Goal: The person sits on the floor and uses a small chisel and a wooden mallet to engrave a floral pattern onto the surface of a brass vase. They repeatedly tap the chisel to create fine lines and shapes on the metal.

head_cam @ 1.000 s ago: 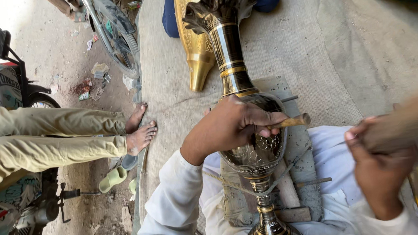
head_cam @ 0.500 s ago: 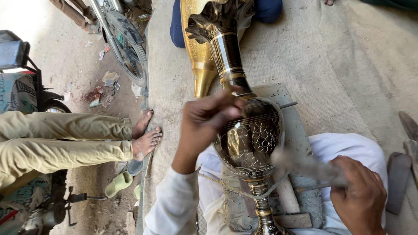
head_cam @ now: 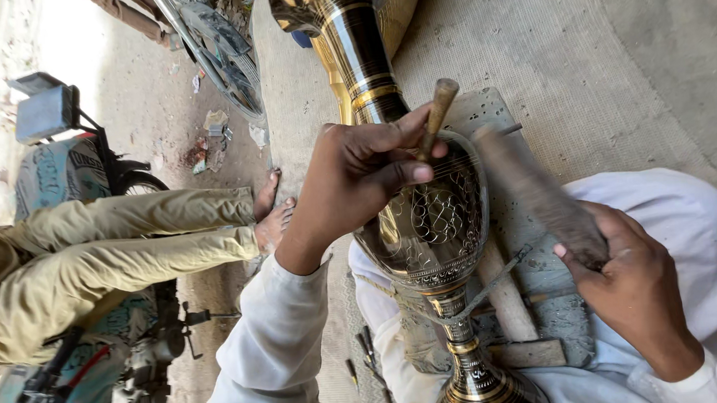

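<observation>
Woven matting (head_cam: 618,57) covers the ground of an outdoor work area, with bare concrete to its left. On the matting lies a grey slab (head_cam: 495,116), and an engraved brass vase (head_cam: 431,222) lies lengthwise over it, its round foot nearest the camera and its dark banded neck pointing away. The vase body rests between the knees of the seated person, whose white trousers (head_cam: 679,221) show on the right.

Left hand (head_cam: 357,180): closed around a wooden-handled chisel (head_cam: 437,116), fingers and thumb pinching the shaft. The handle end projects upward past the fingertips; the tip meets the patterned belly of the vase, though the exact contact spot is hidden by the fingers. The heel of the hand rests against the vase.

Right hand (head_cam: 624,271): closed around the lower end of a hammer (head_cam: 534,189), which is motion-blurred and angled up and to the left, toward the chisel. Its head is not touching the chisel handle.

A cord (head_cam: 499,280) crosses the vase stem. Small tools (head_cam: 370,361) lie on the mat beside the left knee. Another person's legs in khaki trousers (head_cam: 126,243), barefoot, extend from the left, beside a parked motorcycle (head_cam: 60,147).
</observation>
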`<state>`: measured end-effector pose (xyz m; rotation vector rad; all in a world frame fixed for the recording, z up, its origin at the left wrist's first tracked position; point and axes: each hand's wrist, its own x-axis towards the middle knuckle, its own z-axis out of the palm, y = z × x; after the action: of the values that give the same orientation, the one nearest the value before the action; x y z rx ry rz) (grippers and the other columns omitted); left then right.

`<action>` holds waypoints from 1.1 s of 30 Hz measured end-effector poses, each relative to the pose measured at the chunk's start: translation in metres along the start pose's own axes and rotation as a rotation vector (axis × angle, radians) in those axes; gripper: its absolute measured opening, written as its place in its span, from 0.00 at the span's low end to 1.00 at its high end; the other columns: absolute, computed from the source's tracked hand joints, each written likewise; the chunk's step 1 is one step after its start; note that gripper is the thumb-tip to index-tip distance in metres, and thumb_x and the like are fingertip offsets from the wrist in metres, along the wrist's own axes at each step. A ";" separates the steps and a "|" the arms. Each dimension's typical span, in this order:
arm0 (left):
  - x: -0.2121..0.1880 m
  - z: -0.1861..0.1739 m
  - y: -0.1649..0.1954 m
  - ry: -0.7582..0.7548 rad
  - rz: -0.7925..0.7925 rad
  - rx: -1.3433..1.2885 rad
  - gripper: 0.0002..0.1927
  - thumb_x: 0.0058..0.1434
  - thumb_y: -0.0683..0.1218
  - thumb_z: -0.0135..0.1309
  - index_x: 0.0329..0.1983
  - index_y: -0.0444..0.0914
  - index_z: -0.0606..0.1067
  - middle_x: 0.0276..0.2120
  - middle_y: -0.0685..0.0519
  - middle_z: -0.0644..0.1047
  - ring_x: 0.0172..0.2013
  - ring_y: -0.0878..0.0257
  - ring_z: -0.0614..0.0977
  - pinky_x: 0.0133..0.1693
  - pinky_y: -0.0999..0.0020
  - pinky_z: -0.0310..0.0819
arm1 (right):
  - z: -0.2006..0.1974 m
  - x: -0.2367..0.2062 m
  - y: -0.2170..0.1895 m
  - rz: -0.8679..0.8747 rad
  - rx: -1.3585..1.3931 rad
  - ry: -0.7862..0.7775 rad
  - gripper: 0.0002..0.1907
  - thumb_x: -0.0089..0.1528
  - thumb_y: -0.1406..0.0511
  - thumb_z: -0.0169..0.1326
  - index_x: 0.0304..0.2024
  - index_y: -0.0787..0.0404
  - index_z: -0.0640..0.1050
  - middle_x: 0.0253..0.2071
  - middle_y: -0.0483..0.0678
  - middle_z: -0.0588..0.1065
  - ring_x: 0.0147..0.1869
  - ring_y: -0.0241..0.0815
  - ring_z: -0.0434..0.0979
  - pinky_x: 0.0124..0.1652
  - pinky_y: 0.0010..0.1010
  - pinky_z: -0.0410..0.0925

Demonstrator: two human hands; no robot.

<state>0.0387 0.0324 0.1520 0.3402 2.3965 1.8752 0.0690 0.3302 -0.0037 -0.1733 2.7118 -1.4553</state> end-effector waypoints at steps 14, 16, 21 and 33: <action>0.009 -0.011 0.004 -0.182 0.004 -0.011 0.24 0.66 0.31 0.56 0.66 0.34 0.72 0.47 0.52 0.84 0.48 0.70 0.84 0.56 0.71 0.81 | -0.053 0.079 -0.040 -0.428 -0.045 0.038 0.22 0.62 0.77 0.60 0.59 0.62 0.77 0.34 0.50 0.79 0.32 0.34 0.77 0.32 0.26 0.69; 0.006 -0.009 0.006 -0.139 0.044 0.050 0.24 0.66 0.30 0.56 0.65 0.34 0.73 0.47 0.52 0.84 0.47 0.69 0.84 0.55 0.71 0.82 | -0.059 0.092 -0.059 -0.387 0.295 -0.005 0.20 0.61 0.76 0.58 0.56 0.62 0.74 0.40 0.47 0.78 0.42 0.30 0.78 0.40 0.23 0.71; -0.007 0.004 0.006 0.065 0.151 0.154 0.22 0.66 0.30 0.56 0.62 0.36 0.75 0.46 0.53 0.85 0.44 0.70 0.86 0.53 0.72 0.84 | -0.081 0.110 -0.098 -0.347 -0.002 -0.121 0.24 0.58 0.80 0.56 0.55 0.59 0.77 0.33 0.50 0.77 0.30 0.38 0.77 0.31 0.30 0.70; -0.032 0.048 0.001 0.709 0.184 0.421 0.22 0.61 0.33 0.60 0.60 0.35 0.78 0.37 0.52 0.86 0.38 0.72 0.85 0.44 0.76 0.80 | -0.107 0.151 -0.187 -0.486 -0.587 -0.267 0.26 0.54 0.78 0.55 0.52 0.52 0.81 0.27 0.50 0.80 0.29 0.38 0.82 0.31 0.32 0.75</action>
<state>0.0790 0.0709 0.1392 -0.1247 3.3417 1.7459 -0.0789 0.2966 0.2117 -1.0252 2.8850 -0.5680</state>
